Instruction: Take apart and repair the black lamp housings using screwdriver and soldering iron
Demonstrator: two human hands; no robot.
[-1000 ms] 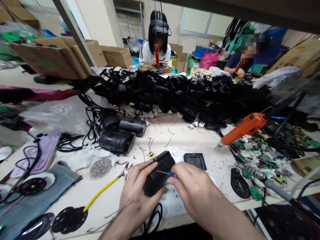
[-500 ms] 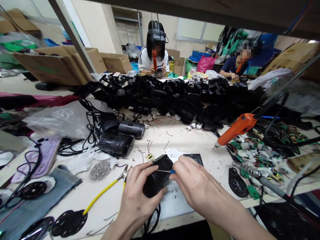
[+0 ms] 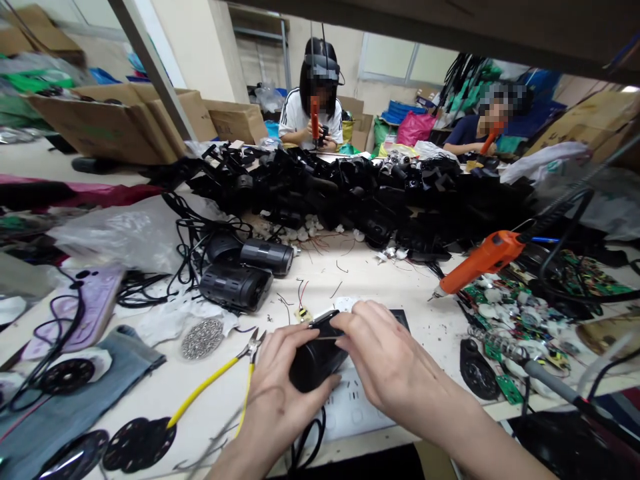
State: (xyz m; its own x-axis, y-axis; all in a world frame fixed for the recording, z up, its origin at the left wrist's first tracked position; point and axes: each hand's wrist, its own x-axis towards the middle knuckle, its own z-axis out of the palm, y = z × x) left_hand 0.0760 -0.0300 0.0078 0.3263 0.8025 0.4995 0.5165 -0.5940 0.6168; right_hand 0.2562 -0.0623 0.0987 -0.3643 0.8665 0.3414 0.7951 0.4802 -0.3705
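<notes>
My left hand (image 3: 280, 393) is wrapped round a black cylindrical device housing (image 3: 313, 357) just above the near table edge. My right hand (image 3: 385, 360) lies over the housing's top right, fingers pinched on a thin metal tool (image 3: 323, 338) whose handle is hidden under the fingers. A black cable (image 3: 305, 443) hangs from the housing toward me. Yellow-handled cutters (image 3: 220, 381) lie just left of my left hand. A white power strip (image 3: 350, 407) sits under the housing.
Two more black housings (image 3: 235, 287) lie behind left, with a dish of screws (image 3: 201, 338). An orange electric screwdriver (image 3: 483, 260) hangs at right above circuit boards (image 3: 505, 320). A long heap of black parts (image 3: 360, 193) crosses the table. Two people work opposite.
My right hand has slid left over the housing, covering the tool's blue handle that showed before. The left hand keeps its grip. The view shifted slightly.
</notes>
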